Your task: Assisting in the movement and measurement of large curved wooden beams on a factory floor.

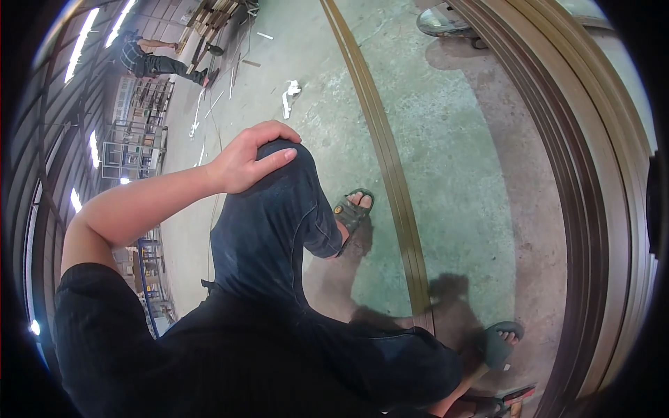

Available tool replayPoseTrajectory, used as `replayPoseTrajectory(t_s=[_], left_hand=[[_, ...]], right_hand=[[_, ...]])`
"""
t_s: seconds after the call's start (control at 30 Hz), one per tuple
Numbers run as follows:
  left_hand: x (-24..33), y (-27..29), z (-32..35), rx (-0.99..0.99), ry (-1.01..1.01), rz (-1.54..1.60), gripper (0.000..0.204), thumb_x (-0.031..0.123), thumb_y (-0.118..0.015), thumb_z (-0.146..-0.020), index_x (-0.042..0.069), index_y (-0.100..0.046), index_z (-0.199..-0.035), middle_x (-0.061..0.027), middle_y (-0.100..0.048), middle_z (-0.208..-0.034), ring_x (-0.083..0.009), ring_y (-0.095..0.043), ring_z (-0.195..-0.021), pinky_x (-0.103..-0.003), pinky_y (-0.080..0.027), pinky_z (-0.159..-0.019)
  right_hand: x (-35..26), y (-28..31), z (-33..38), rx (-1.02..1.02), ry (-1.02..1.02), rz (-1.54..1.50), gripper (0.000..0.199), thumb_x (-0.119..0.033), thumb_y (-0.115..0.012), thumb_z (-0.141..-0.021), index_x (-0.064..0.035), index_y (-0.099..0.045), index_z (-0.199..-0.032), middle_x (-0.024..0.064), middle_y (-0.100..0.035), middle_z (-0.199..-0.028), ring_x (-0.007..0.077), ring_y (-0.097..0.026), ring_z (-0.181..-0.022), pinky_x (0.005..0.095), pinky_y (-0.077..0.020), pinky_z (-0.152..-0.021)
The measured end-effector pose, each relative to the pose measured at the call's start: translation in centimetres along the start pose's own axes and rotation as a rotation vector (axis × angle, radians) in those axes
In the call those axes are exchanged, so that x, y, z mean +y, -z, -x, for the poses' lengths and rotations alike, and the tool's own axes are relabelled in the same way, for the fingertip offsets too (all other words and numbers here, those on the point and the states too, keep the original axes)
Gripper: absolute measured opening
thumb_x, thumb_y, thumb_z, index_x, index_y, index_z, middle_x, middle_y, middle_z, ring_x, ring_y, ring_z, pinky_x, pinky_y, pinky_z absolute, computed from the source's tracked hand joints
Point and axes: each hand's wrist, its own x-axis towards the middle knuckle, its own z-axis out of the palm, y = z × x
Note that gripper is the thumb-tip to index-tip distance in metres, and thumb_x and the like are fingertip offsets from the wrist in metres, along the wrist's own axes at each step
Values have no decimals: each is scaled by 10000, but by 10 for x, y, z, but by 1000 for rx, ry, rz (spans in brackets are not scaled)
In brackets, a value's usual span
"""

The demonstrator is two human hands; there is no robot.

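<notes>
My left hand (pixel 254 157) rests on my bent left knee, thumb apart from the fingers, the palm lying over the dark jeans (pixel 261 230). It holds nothing. I cannot see my right hand. Between my two sandalled feet a long bronze-brown metal profile (pixel 387 146) runs along the floor. Near my right foot (pixel 503 343), at the lower edge, lies part of a black and red tool (pixel 512 400), too cut off to name.
Long brown and bronze profiles (pixel 592 160) stand stacked along the right side. White scraps (pixel 289 97) and thin strips litter the concrete floor (pixel 460 167). At the far left another person (pixel 150 61) bends beside a pile of profiles (pixel 216 24). Racks (pixel 129 150) stand behind.
</notes>
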Motion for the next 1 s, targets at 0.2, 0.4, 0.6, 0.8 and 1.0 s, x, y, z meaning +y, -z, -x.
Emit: replayPoseTrajectory(t_s=[0.2, 0.4, 0.6, 0.8, 1.0], left_hand=[[20, 2, -2, -62, 32, -25, 336, 244, -580, -999, -13, -612, -1213, -155, -632, -1210, -278, -593, -1184, -389, -426, -1059], [9, -12, -9, 106, -119, 30, 258, 230, -676, -941, 21, -656, -1090, -162, -681, -1061, -342, -640, -1049, -419, -485, -948], [-31, -3, -48, 2, -107, 198, 233, 315, -691, -876, 97, -683, -958, -113, -687, -964, -345, -643, -950, -463, -485, -824], [-133, 47, -25, -190, 219, 338, 294, 379, -677, -884, 101, -679, -980, -131, -697, -980, -377, -664, -932, -484, -531, -783], [-195, 96, 59, -217, 574, 407, 414, 452, -592, -940, 62, -681, -1046, -192, -701, -1017, -394, -667, -989, -516, -527, -871]], right_hand=[[-5, -33, 21, -42, 5, 109, 333, -106, -584, -899, 11, -659, -1201, 212, -665, -1080, 304, -663, -848, 405, -597, -751], [-48, -71, 72, -114, 50, 313, 306, -143, -616, -881, 8, -678, -1140, 218, -681, -1036, 294, -675, -791, 401, -589, -707], [-150, -128, 216, -224, 123, 625, 287, -180, -648, -864, 5, -697, -1078, 225, -697, -992, 284, -686, -733, 397, -581, -664], [-302, -237, 453, -434, 269, 1060, 280, -217, -681, -846, 2, -716, -1017, 232, -714, -948, 275, -698, -675, 393, -574, -620], [-431, -378, 670, -708, 945, 945, 106, -124, -684, -827, -22, -710, -810, 161, -678, -752, 231, -713, -666, 334, -551, -538]])
